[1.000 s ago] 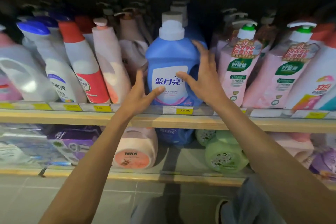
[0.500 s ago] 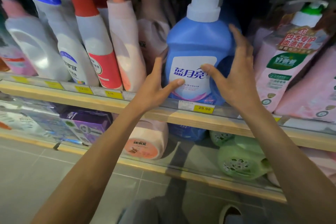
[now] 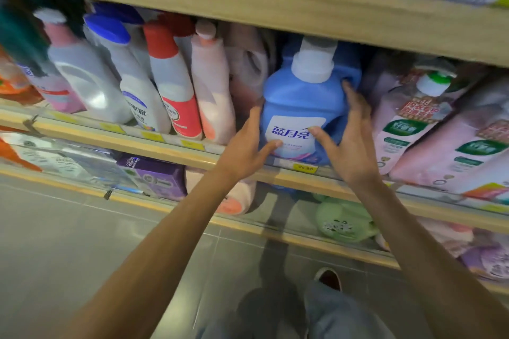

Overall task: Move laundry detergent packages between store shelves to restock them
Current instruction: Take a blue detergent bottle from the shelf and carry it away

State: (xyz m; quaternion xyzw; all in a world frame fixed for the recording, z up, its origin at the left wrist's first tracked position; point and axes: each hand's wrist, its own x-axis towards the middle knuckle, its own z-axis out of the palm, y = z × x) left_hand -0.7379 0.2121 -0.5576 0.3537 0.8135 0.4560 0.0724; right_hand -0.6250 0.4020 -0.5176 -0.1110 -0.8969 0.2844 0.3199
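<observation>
Head view: blue detergent bottle (image 3: pixel 301 102) (upright) between left hand (image 3: pixel 245 146) and right hand (image 3: pixel 348 140).

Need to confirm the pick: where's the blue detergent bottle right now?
The blue detergent bottle stands centre-right on the middle shelf, between the left hand and right hand, above the yellow price tag.

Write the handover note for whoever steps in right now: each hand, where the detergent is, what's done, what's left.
Left hand: open, thumb on the label, fingers along the left side of the blue detergent bottle.
Right hand: open, cupping the bottle's right side, thumb on its front.
Neither hand has closed into a firm grip.
Bottle: upright at the front edge of the middle shelf, above the yellow price tag, between a pink bottle and a pink pump bottle.
Done: the bottle stands on the shelf.
Left: whether it is going in or coming out is unclear; seat it square or lift it away.
</observation>
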